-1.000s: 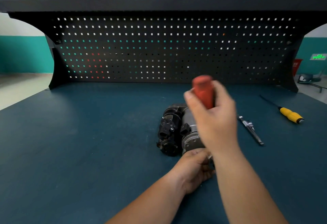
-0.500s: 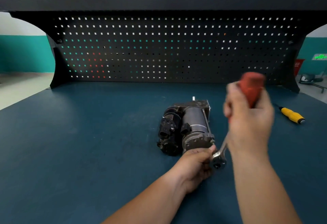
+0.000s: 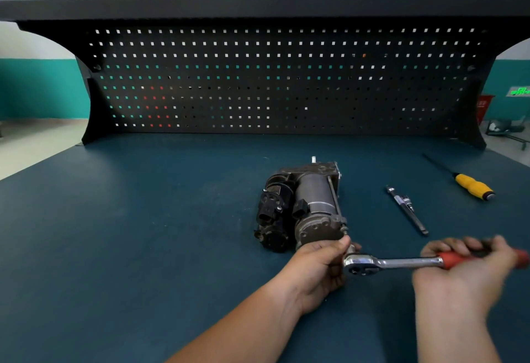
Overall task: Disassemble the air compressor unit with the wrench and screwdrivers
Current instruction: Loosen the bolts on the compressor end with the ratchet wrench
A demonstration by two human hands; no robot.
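Dark teal surface [image 3: 143, 248] runs back to a black pegboard [image 3: 272, 81]. Near its middle lies the air compressor [image 3: 304, 207], and the left hand [image 3: 318, 270] grips its near end. The blurred right hand [image 3: 464, 270] clasps the red handle of the ratchet wrench [image 3: 393, 262], whose head sits at the compressor's near corner. To the right lie a metal rod [image 3: 407, 209] and a yellow screwdriver [image 3: 473, 186].

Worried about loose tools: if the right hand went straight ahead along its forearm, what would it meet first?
Probably the yellow screwdriver; the right hand would pass right of the metal rod, though depth is unclear.
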